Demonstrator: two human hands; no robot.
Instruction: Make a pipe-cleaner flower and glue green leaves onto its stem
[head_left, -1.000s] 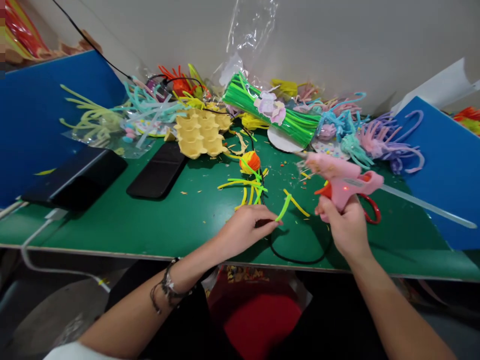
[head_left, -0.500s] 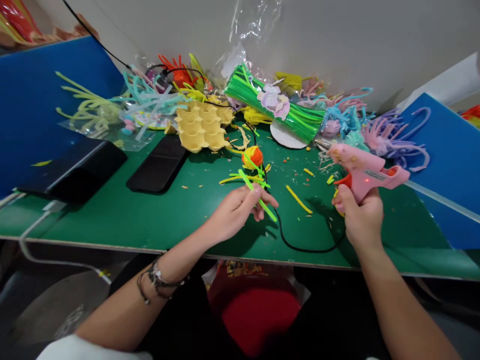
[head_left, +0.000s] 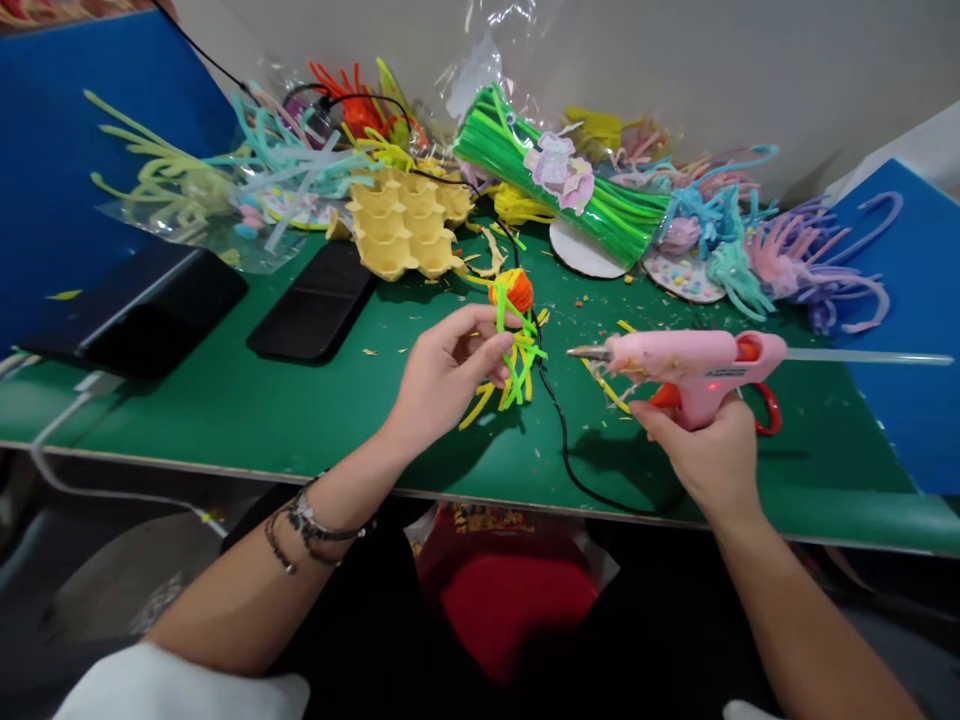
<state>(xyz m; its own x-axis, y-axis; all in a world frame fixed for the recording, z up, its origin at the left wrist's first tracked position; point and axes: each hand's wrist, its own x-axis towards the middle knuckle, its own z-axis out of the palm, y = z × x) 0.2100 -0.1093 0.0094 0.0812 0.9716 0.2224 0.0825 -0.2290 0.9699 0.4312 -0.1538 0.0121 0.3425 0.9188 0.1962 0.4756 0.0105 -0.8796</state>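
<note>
In my left hand (head_left: 457, 360), thumb and fingers pinch a bright green pipe cleaner piece (head_left: 502, 310). More green and yellow pipe cleaner pieces (head_left: 521, 375) spread around its fingertips. Just beyond them is an orange and yellow ball (head_left: 513, 290); whether the green pieces are joined to it I cannot tell. My right hand (head_left: 712, 450) grips a pink hot glue gun (head_left: 694, 360), its nozzle pointing left towards the green pieces, a short gap away. A clear glue stick (head_left: 870, 356) sticks out of its back, and a small red light glows on its side.
A yellow egg carton (head_left: 401, 225), a black phone (head_left: 315, 305) and a black device (head_left: 142, 310) lie to the left. Behind are a bag of green pipe cleaners (head_left: 555, 175) and pastel bundles. A black cord (head_left: 559, 410) crosses the table. A red handle (head_left: 769, 408) shows beside my right hand.
The glue gun has swung level and moved left and down, its nozzle nearer my left hand. My left hand has shifted left and up, and the green piece has turned more upright near the ball.
</note>
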